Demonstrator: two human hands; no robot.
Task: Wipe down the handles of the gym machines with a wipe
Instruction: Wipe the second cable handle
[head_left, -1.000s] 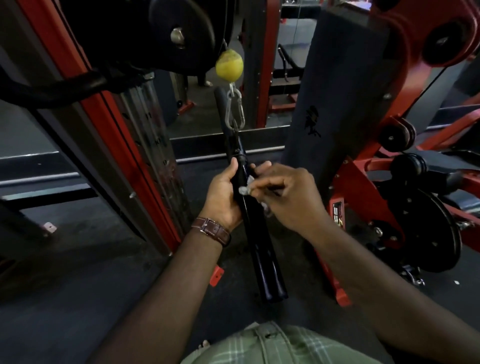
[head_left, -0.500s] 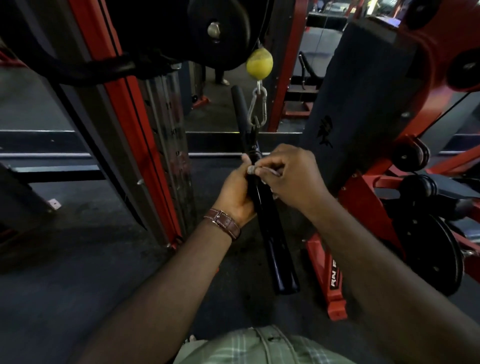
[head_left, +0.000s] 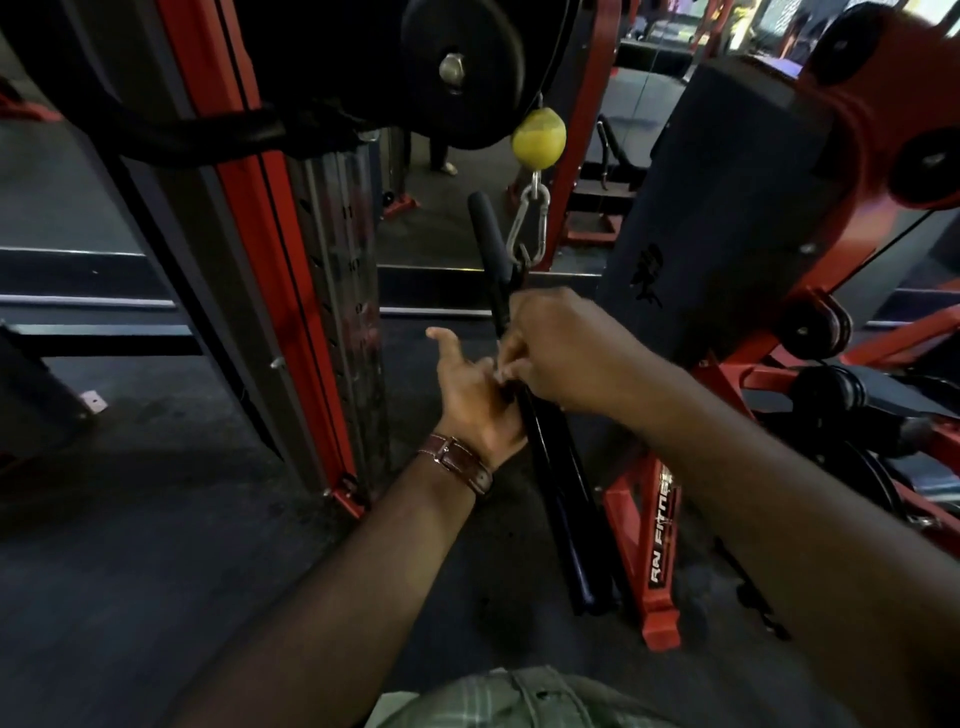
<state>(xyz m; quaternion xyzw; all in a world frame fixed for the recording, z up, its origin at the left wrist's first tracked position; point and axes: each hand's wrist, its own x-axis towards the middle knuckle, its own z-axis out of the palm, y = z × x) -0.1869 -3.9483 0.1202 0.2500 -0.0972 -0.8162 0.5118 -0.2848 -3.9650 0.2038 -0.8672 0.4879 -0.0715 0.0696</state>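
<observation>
Compared with half a second ago, the left hand (head_left: 470, 400) is loosening from the black bar handle (head_left: 550, 478): its thumb and forefinger, earlier wrapped around the bar, are now lifting away and spreading to the left of it, while the palm is still lying against the bar's left side. The camera is also sitting nearer the machine, so the bar and the yellow ball (head_left: 538, 139) above it are showing larger. The right hand (head_left: 563, 348) is staying on the bar at about the same place, just below the silver carabiner (head_left: 530, 223) from which the bar is hanging; its fingers are pressed together, pinching a small pale wipe (head_left: 503, 372) against the bar. Only a sliver of the wipe is showing, at the fingertips, between the two hands and touching the bar's upper middle part. The bar is slanting down from the carabiner toward the person, its lower end hanging free above the dark floor (head_left: 156, 545), beside a red frame foot (head_left: 657, 561). A brown leather strap (head_left: 460, 464) is circling the left wrist, to the left of the bar.
</observation>
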